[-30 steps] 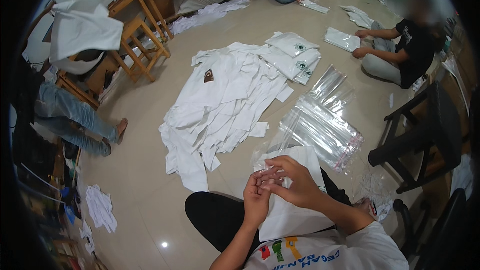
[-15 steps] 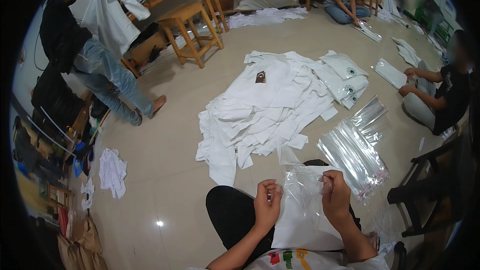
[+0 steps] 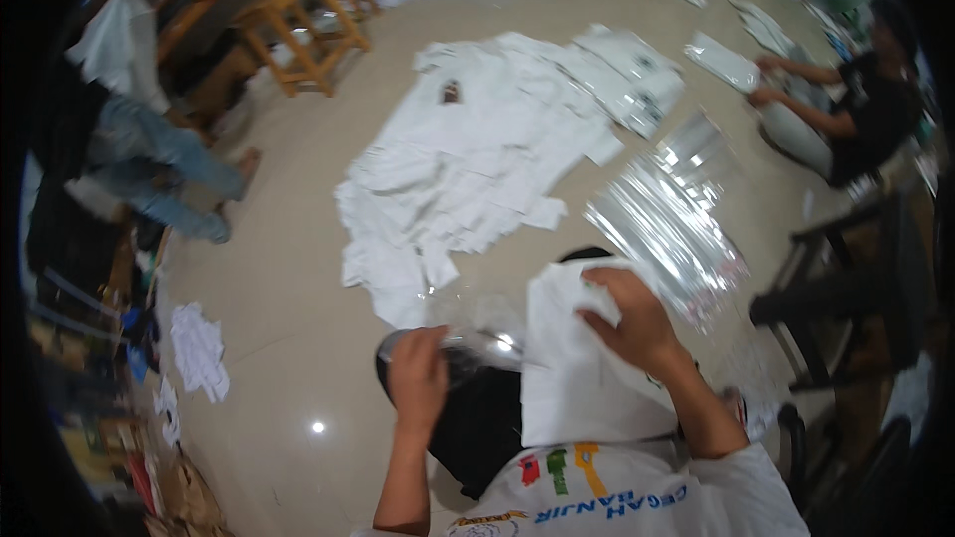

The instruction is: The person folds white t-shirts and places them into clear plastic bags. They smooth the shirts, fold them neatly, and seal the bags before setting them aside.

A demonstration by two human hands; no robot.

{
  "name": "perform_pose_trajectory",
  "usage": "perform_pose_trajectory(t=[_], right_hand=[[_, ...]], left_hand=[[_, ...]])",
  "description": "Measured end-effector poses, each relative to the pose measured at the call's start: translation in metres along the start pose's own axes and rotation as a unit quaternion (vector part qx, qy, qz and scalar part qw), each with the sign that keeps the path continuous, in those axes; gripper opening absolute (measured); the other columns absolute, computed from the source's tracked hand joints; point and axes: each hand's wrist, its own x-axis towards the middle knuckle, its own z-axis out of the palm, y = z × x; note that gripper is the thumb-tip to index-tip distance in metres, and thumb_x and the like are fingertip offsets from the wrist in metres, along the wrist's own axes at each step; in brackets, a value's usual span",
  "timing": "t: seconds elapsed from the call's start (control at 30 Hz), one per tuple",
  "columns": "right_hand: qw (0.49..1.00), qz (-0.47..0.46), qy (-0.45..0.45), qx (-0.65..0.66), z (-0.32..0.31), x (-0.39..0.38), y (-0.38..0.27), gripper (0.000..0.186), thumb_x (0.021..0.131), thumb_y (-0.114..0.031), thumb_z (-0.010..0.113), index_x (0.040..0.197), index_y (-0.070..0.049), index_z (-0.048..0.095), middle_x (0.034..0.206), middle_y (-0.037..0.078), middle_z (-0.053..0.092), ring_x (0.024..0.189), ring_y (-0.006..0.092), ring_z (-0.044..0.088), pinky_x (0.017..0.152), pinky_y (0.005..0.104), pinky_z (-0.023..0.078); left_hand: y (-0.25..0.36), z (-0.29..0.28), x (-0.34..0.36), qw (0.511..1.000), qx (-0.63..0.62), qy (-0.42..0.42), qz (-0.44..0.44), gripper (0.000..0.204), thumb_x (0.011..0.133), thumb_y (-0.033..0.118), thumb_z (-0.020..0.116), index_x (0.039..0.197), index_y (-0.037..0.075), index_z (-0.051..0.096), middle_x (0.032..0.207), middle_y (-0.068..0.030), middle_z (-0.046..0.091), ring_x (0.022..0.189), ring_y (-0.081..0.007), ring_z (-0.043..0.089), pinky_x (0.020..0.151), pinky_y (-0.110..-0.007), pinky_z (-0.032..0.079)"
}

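Note:
My left hand [image 3: 419, 370] is closed on a clear plastic bag [image 3: 484, 326] that spreads out over my left knee. A folded white garment [image 3: 569, 378] lies across my lap. Over its upper right part is my right hand [image 3: 639, 323], touching the cloth with thumb and fingers apart; motion blurs the fingertips. In front of me, white garments lie in a broad heap [image 3: 477, 154] on the floor. To the right of the heap is a stack of clear plastic bags [image 3: 671, 234].
Bagged white garments [image 3: 632, 80] lie at the heap's far right. A dark stool [image 3: 846, 288] stands at right, near a seated person [image 3: 846, 109] holding a white package. At left, another person [image 3: 164, 159] stands by a wooden stool [image 3: 303, 30]. Crumpled white cloth [image 3: 199, 350] is on the floor.
My left hand has moved left with the plastic bag. My right hand has let go of the bag and come over the folded garment. The view has tilted and shifted.

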Motion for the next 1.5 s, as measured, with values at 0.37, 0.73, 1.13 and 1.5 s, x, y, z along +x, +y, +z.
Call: perform_pose_trajectory(t=[0.37,0.73,1.13,1.5], right_hand=[[0.859,0.503,-0.090,-0.021,-0.022,-0.112,0.093,0.058,0.101,-0.050,0.070,0.092,0.006,0.069,0.077,0.017,0.070,0.070,0.0241,0.069,0.066,0.0389,0.053],[0.646,0.550,0.021,0.528,-0.011,-0.123,0.113,0.046,0.101,-0.034,0.071,0.124,0.006,0.066,0.105,0.012,0.076,0.083,0.0198,0.076,0.075,0.0320,0.063],[0.610,0.345,0.146,0.699,0.021,-0.155,0.163,0.031,0.104,-0.015,0.062,0.127,0.005,0.066,0.116,0.014,0.074,0.100,0.0229,0.075,0.089,0.0378,0.062],[0.661,0.456,0.083,0.590,-0.015,-0.081,0.097,0.071,0.096,-0.001,0.067,0.162,-0.003,0.041,0.133,0.010,0.069,0.110,0.0176,0.071,0.099,0.0313,0.056]], left_hand=[[0.076,-0.018,-0.011,0.943,-0.128,-0.302,0.061,0.070,0.094,0.011,0.070,0.157,0.000,0.041,0.160,-0.0252,0.045,0.143,-0.0454,0.052,0.122,-0.047,0.039],[0.020,0.160,0.010,0.815,-0.285,-0.361,-0.353,0.044,0.106,0.040,0.067,0.103,-0.004,0.066,0.095,-0.0139,0.073,0.090,-0.0213,0.068,0.082,-0.033,0.051],[0.036,0.137,0.010,0.499,-0.761,-0.196,-0.364,0.053,0.101,0.017,0.067,0.148,0.000,0.051,0.135,-0.0132,0.067,0.121,-0.0266,0.068,0.106,-0.040,0.055],[0.080,0.120,0.029,0.568,-0.691,-0.177,-0.411,0.055,0.107,0.021,0.060,0.156,0.000,0.044,0.147,-0.0149,0.061,0.127,-0.0277,0.065,0.110,-0.041,0.052]])
